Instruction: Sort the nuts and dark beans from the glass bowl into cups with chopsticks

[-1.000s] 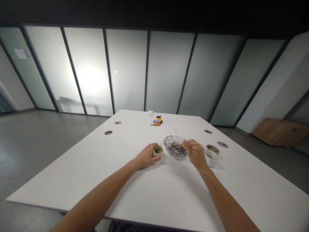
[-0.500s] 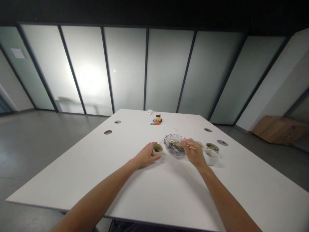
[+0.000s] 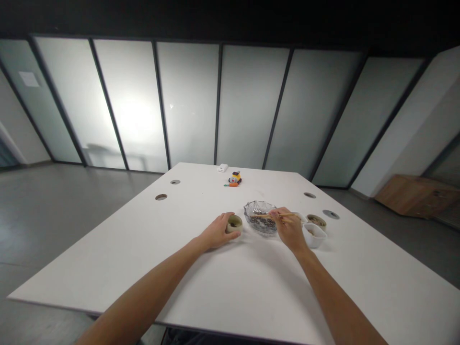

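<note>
My left hand (image 3: 220, 231) is curled around the side of a small greenish cup (image 3: 235, 230), which stands on the white table with a few dark bits inside. In my right hand (image 3: 288, 227) is a pair of chopsticks (image 3: 264, 216), held in a pinch. Their tips reach over a clear glass bowl (image 3: 251, 224) with a scalloped rim, where many small dark pieces lie. Whether the tips grip a piece is too small to tell. Right of that hand are a white square bowl (image 3: 314, 239), another white bowl (image 3: 301, 218) partly hidden by it, and a round greenish bowl (image 3: 318, 219).
Farther back on the white table (image 3: 125, 268) sit a yellow and grey toy vehicle (image 3: 235, 178), an orange toy carrot-like piece (image 3: 233, 184) and a white box-shaped item (image 3: 222, 167). Round holes (image 3: 161, 197) pierce the tabletop on both sides. Frosted glass panels stand behind.
The chopsticks have shifted slightly; their tips have come closer together and lower over the glass bowl. My left hand stays on the cup.
</note>
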`<state>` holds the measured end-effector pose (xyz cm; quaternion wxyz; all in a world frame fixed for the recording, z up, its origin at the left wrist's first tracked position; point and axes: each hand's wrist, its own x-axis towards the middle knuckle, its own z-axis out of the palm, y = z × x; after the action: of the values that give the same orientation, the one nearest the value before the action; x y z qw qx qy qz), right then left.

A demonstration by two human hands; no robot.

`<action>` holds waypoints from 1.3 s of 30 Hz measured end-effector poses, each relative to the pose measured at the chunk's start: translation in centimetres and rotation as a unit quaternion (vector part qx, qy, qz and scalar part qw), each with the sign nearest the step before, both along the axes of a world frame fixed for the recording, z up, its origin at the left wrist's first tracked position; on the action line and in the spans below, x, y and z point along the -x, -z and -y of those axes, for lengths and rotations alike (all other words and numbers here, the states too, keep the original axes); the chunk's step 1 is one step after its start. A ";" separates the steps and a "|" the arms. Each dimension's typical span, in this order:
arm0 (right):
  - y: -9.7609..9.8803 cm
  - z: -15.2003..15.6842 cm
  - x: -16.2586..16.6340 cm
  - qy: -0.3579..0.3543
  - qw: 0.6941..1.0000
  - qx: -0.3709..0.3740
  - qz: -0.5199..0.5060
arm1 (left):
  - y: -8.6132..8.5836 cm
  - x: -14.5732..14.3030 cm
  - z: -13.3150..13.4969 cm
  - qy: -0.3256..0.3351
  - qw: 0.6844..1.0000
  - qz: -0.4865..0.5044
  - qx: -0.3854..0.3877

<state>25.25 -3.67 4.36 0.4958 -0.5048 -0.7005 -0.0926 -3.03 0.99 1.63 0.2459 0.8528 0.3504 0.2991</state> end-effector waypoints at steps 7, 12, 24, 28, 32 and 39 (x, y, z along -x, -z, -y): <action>-0.2 0.2 0.4 0.001 1.000 0.001 -0.010 | -0.1 0.0 0.1 -0.002 1.000 0.001 0.003; -0.2 0.3 0.5 0.003 1.000 -0.002 -0.005 | -0.2 0.0 0.2 -0.002 1.000 0.007 0.002; -0.2 0.5 0.6 -0.013 0.999 0.029 -0.003 | 0.2 0.0 -0.1 -0.002 1.000 0.009 0.002; -0.1 0.6 0.6 -0.025 0.999 0.038 0.001 | 0.1 0.0 0.0 -0.003 1.000 0.005 0.006; 0.0 0.6 0.7 -0.046 0.997 0.056 -0.001 | -0.1 0.1 0.2 -0.001 1.000 0.003 0.003; 0.0 0.6 0.7 -0.064 0.996 0.064 -0.008 | -0.1 0.0 0.2 -0.004 1.000 0.000 -0.005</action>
<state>24.52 -4.25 4.37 0.4734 -0.4902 -0.7317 -0.0115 -3.05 0.77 1.76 0.2405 0.8528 0.3520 0.3016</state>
